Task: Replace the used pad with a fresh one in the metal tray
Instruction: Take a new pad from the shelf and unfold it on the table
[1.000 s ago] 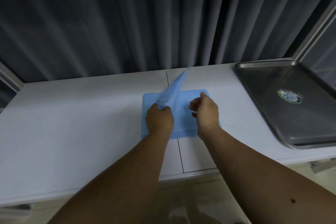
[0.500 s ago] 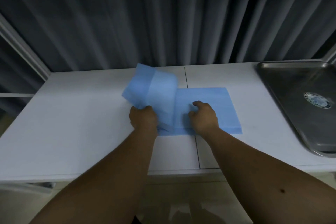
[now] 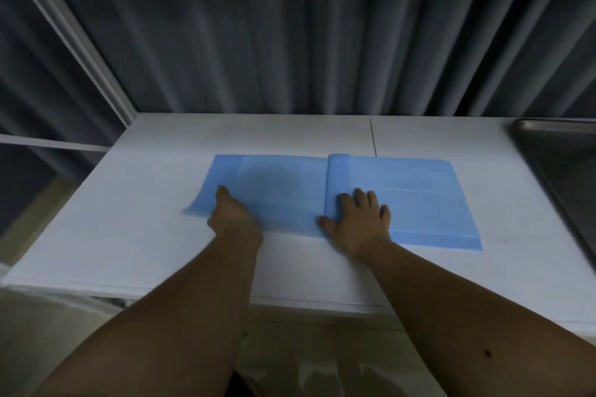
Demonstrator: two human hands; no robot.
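On the white table (image 3: pixel 129 235), the blue pad (image 3: pixel 403 203) is being pressed flat: its left panel is being held by the left hand (image 3: pixel 233 219), though the grip cannot be told, while the right hand (image 3: pixel 358 219) is being laid with fingers spread beside the middle fold. The metal tray (image 3: pixel 564 151) is being kept at the far right, so the pad could be creased if dragged across.

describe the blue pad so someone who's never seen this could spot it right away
Find the white table in front of the dark curtain. The blue pad lies partly unfolded across its middle, under both hands, left of the metal tray. It is the only blue, soft sheet, with a raised fold at its centre.
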